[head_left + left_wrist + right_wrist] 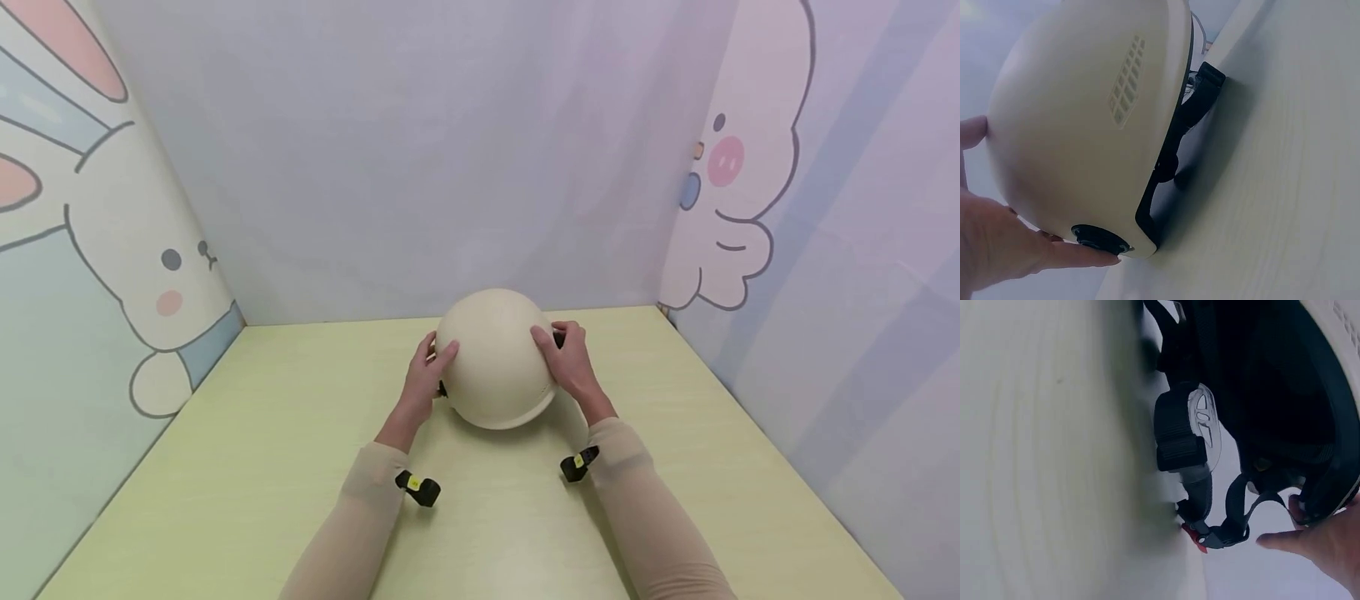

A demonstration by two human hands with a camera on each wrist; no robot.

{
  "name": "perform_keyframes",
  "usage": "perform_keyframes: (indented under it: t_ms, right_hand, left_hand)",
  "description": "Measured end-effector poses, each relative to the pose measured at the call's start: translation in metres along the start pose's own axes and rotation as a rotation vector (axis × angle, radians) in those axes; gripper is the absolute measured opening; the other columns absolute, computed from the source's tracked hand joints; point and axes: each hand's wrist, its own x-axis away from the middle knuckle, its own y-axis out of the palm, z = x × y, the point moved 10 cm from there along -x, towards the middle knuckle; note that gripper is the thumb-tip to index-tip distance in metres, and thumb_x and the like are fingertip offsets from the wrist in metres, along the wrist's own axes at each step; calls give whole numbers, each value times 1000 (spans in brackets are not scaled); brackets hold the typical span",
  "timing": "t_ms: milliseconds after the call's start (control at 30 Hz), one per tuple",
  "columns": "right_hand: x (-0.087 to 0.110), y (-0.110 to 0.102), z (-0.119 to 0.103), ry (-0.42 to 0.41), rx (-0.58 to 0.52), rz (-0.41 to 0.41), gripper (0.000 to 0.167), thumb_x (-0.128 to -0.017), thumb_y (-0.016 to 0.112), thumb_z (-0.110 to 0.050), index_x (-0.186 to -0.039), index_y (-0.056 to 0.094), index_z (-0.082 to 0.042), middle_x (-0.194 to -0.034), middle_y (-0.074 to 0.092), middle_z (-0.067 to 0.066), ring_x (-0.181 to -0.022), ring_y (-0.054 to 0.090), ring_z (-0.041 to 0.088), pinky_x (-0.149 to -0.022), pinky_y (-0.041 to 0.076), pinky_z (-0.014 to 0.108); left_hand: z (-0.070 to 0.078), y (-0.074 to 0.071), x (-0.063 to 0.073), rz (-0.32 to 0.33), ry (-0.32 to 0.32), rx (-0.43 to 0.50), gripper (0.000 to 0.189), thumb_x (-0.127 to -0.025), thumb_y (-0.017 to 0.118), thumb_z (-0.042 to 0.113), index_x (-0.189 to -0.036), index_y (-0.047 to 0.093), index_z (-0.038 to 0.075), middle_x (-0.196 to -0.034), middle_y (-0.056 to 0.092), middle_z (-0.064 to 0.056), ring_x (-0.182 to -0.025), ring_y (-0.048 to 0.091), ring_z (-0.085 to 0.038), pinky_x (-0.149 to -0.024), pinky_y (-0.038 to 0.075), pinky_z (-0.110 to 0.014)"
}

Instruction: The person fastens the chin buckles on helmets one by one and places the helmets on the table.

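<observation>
A cream-coloured helmet (495,358) is held between both hands, its smooth dome upward in the head view. My left hand (422,379) grips its left side, thumb on the shell, a finger along the rim near a round black fitting (1099,239) in the left wrist view. On the other side my right hand (568,360) holds the edge, thumb on the dome. The right wrist view looks into the dark interior (1272,381), where black straps (1235,512), a padded adjuster (1179,431) and a red buckle piece (1194,537) hang by the tabletop.
Beneath the helmet lies a pale yellow-green table (300,417). A plain grey-lilac backdrop (405,150) rises behind it. Side panels carry a cartoon rabbit (127,242) on the left and a white cartoon character (757,150) on the right.
</observation>
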Motion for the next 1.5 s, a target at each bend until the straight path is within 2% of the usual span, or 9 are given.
perform_keyframes:
  t_ms: [167, 367, 533, 667, 900, 1067, 1233, 1300, 1500]
  right_hand:
    - [-2, -2, 8, 12, -36, 11, 73, -94, 58, -54, -135, 42, 4, -130, 41, 24, -111, 52, 34, -92, 48, 48]
    - [-1, 1, 23, 65, -71, 0, 66, -97, 53, -52, -136, 40, 1, -116, 52, 21, -97, 56, 29, -80, 51, 39]
    - [-1, 4, 28, 86, -100, -20, 65, -98, 51, -53, -136, 37, -2, -108, 51, 18, -90, 55, 27, -74, 50, 34]
    - [-2, 5, 25, 80, -119, -27, 67, -98, 50, -55, -137, 36, -2, -110, 48, 19, -93, 53, 29, -77, 50, 39]
    - [-4, 11, 20, 48, -104, -47, 69, -101, 48, -54, -136, 42, 6, -125, 49, 23, -110, 54, 33, -92, 48, 47]
    - [-4, 11, 14, -15, -38, -51, 60, -104, 45, -48, -119, 59, 9, -106, 59, 23, -90, 60, 32, -80, 51, 41]
    - [0, 7, 4, -24, 50, -82, 61, -103, 45, -49, -111, 63, 8, -122, 51, 26, -112, 52, 39, -93, 47, 54]
    - [1, 6, 4, 1, 61, -102, 64, -102, 46, -52, -123, 59, 6, -135, 41, 23, -125, 45, 38, -101, 43, 56]
    - [-1, 9, -2, -27, 57, -169, 62, -101, 49, -54, -148, 47, -13, -147, 37, 20, -127, 49, 43, -96, 46, 60]
  left_hand:
    - [1, 1, -2, -23, 14, -5, 83, -95, 64, 49, -160, 23, 17, -159, 27, -16, -144, 30, -38, -102, 32, -71]
    - [0, 2, -3, -53, -2, -16, 82, -97, 64, 43, -160, 21, 13, -159, 26, -18, -144, 30, -38, -106, 33, -65]
    - [16, 4, 8, -66, -2, -35, 78, -100, 62, 34, -159, 21, 6, -157, 27, -22, -142, 32, -39, -106, 36, -61]
    - [32, 7, 21, -66, 5, -36, 75, -101, 60, 31, -158, 21, 4, -156, 27, -24, -142, 32, -40, -105, 36, -62]
    - [35, 5, 24, -59, 6, -44, 77, -100, 62, 31, -158, 21, 3, -157, 26, -23, -142, 32, -40, -107, 35, -59]
    - [34, 4, 25, -53, 14, -74, 79, -99, 64, 30, -158, 20, 1, -157, 26, -24, -143, 30, -40, -110, 34, -55]
    - [35, 3, 26, -47, 15, -83, 79, -99, 64, 29, -158, 21, 1, -157, 27, -24, -143, 30, -40, -110, 34, -55]
    - [36, 3, 26, -45, 14, -81, 78, -99, 64, 29, -158, 21, 1, -157, 27, -24, -142, 31, -40, -110, 34, -55]
    - [34, -1, 25, -36, -7, -101, 77, -98, 64, 30, -158, 24, 5, -158, 25, -25, -141, 31, -44, -109, 34, -58]
